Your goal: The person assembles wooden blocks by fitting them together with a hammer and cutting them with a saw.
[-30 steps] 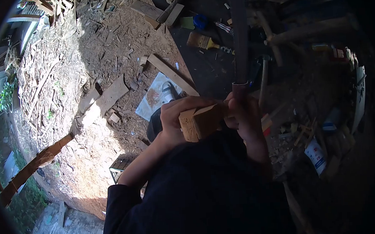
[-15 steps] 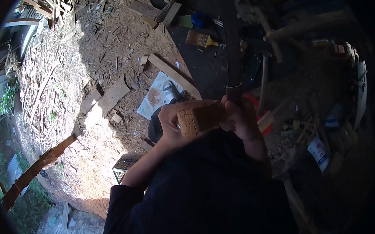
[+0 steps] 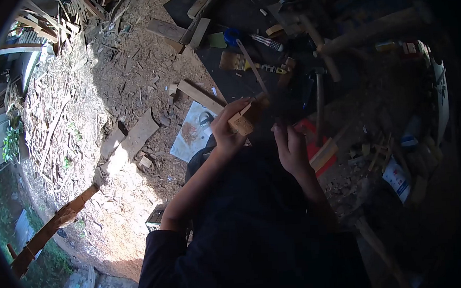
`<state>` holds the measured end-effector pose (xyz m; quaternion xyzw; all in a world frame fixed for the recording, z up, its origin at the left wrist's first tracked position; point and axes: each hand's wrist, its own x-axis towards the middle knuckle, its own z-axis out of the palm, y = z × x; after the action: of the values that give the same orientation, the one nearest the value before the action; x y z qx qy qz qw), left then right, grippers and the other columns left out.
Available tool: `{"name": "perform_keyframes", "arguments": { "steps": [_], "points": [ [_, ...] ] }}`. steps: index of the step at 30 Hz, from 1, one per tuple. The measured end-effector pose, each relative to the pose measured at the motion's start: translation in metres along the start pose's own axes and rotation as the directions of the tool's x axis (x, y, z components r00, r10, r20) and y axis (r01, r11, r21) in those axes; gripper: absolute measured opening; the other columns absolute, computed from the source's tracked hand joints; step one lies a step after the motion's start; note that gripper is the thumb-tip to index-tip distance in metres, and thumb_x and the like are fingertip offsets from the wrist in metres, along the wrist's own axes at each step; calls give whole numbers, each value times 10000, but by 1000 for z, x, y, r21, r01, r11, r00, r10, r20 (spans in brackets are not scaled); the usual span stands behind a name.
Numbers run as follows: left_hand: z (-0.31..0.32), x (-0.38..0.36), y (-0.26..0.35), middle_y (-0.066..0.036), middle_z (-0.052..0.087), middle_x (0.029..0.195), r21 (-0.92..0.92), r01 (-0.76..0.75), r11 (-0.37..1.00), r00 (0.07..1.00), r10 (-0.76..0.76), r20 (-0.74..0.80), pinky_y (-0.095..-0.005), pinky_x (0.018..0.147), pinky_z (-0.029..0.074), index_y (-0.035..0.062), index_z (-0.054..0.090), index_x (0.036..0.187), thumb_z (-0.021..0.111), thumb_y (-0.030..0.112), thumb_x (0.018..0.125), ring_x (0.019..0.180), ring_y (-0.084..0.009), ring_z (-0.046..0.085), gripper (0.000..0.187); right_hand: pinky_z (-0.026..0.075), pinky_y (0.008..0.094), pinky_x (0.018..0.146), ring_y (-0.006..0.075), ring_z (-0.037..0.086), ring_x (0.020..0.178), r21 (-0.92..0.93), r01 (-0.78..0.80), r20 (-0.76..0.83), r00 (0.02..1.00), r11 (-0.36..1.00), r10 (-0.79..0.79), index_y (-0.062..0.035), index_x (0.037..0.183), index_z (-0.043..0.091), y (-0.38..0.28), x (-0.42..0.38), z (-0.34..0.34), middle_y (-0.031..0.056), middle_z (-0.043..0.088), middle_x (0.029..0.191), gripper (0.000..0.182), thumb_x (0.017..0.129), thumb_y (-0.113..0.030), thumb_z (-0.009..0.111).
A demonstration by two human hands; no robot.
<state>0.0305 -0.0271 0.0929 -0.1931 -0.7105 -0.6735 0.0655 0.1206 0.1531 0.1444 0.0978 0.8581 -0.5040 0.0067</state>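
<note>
My left hand (image 3: 227, 128) is wrapped round a squared wooden block (image 3: 241, 125), its pale cut end facing me. From beyond the block a thin, narrow strip (image 3: 251, 64) slants up and left over the dark work surface. My right hand (image 3: 290, 148) is a little to the right of it, apart from the block, its fingers curled and the thumb up. In the deep shade I cannot tell what, if anything, it holds. A red object (image 3: 320, 160) with a piece of wood (image 3: 323, 152) across it lies just right of that hand.
On the dark work surface (image 3: 291, 101) lie a wide paintbrush (image 3: 232, 61), a blue object (image 3: 231, 37), a hammer (image 3: 319, 95) and wood offcuts. My shoe (image 3: 206, 120) is on a stained white sheet (image 3: 186, 133). Chips and boards (image 3: 138, 132) litter the ground at left.
My hands have moved apart, and the left has shifted up and right with the wooden block. The dark bar at my right hand no longer shows there; a thin strip now shows beyond the block.
</note>
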Motion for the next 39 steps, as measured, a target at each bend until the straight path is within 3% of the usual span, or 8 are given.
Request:
{"name": "perform_keyframes", "arguments": {
  "steps": [5,8,11,16,20,29,32,39],
  "points": [
    [11,-5,-11,-184,765,1250,8,8,1000,999,-8,38,-431,1081,555,-31,716,1221,889,13,793,1202,-327,735,463,548,436,720,413,743,880,-18,-92,21,995,996,93,48,1266,633,16,-22,2,239,715,928,280,1101,-167,563],
    [7,0,-6,-188,769,1232,108,-16,994,995,5,104,-440,1070,564,-24,727,1210,907,50,784,1184,-334,744,469,547,386,708,319,763,841,-53,-99,-15,995,994,98,34,1158,635,12,-27,2,170,724,903,214,1111,-150,536],
    [-5,7,8,-187,777,1207,195,13,981,986,-45,161,-432,1027,588,-17,741,1200,928,94,769,1168,-326,754,483,566,444,725,414,753,901,-46,-190,72,979,981,193,41,1322,616,8,-29,-3,257,726,979,306,1095,-159,563],
    [-11,18,33,-175,790,1182,235,186,954,959,-228,166,-388,947,618,-2,760,1205,965,168,731,1127,-291,772,544,547,417,680,380,753,834,-97,-123,55,990,988,129,33,1219,628,5,-31,1,211,716,897,235,1102,-156,553],
    [-18,12,16,-167,792,1186,261,111,959,964,-168,207,-363,910,629,4,760,1226,966,195,736,1073,-280,790,565,525,409,646,365,748,782,-153,-171,81,980,973,184,33,1191,641,1,-35,-1,186,694,817,228,1107,-159,548],
    [-12,-5,11,-168,795,1116,286,58,956,977,-113,179,-368,866,640,22,752,1252,915,119,731,989,-303,800,554,581,506,762,453,731,964,-206,-202,39,976,957,214,-4,1318,618,-9,-34,7,256,736,1082,285,1098,-174,556],
    [-17,-4,13,-169,797,1111,271,94,958,977,-141,160,-367,850,641,20,754,1245,900,111,742,970,-303,801,532,527,466,651,434,733,829,-261,-175,27,982,949,188,23,1224,651,-11,-48,7,223,694,818,245,1107,-162,540],
    [-22,-4,18,-172,794,1119,289,50,956,986,-92,136,-369,839,642,10,749,1245,868,79,773,972,-304,800,491,566,527,745,472,717,920,-275,-222,95,962,936,256,-14,1230,633,-21,-53,-1,271,715,984,233,1102,-189,545]
  ]
}}
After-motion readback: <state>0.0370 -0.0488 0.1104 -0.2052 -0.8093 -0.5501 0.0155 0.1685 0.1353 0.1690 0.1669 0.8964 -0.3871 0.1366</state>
